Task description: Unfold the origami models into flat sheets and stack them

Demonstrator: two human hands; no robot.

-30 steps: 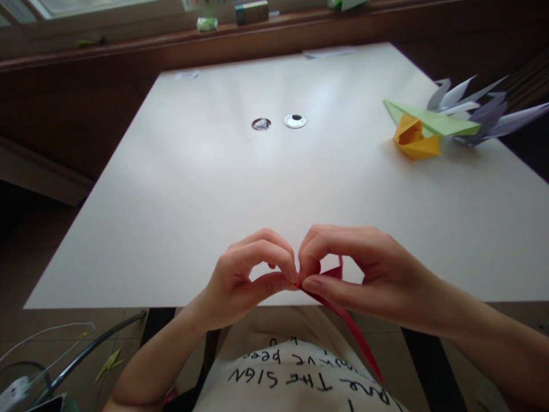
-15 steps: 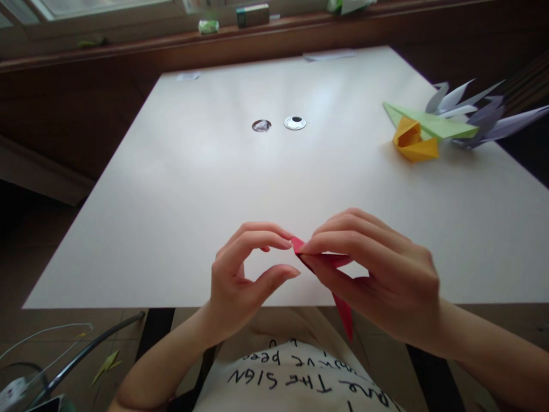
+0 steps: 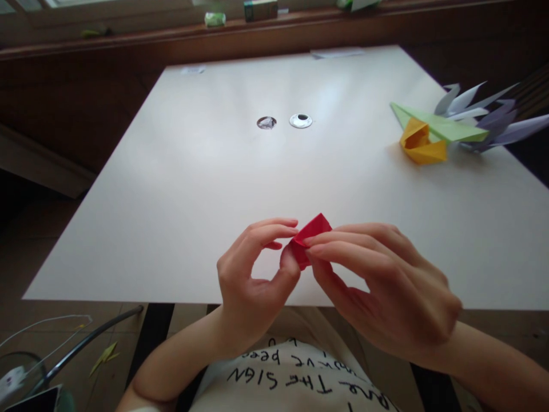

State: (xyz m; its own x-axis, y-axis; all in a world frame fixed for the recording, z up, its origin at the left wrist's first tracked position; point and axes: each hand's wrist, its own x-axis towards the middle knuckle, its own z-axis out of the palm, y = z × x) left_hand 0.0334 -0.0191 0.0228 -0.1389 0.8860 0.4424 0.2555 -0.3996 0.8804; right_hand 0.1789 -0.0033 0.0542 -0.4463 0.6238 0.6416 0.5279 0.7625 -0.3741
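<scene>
A small folded piece of red paper (image 3: 311, 232) is pinched between both my hands above the near edge of the white table (image 3: 206, 189). My left hand (image 3: 253, 280) grips its left side with thumb and forefinger. My right hand (image 3: 377, 280) holds its right side from above, fingers stretched over it. Most of the paper is hidden behind my fingers.
Folded paper figures lie at the table's right edge: a yellow one (image 3: 420, 144), a green one (image 3: 441, 126) and pale purple ones (image 3: 489, 117). Two round cable holes (image 3: 300, 121) sit mid-table. Small boxes stand on the window sill (image 3: 259, 10). Cables and a chair part lie on the floor at left (image 3: 64, 360).
The red paper was a long strip hanging down toward my lap; it is now turned up and bunched small between my fingertips. Both hands shifted slightly forward over the table edge.
</scene>
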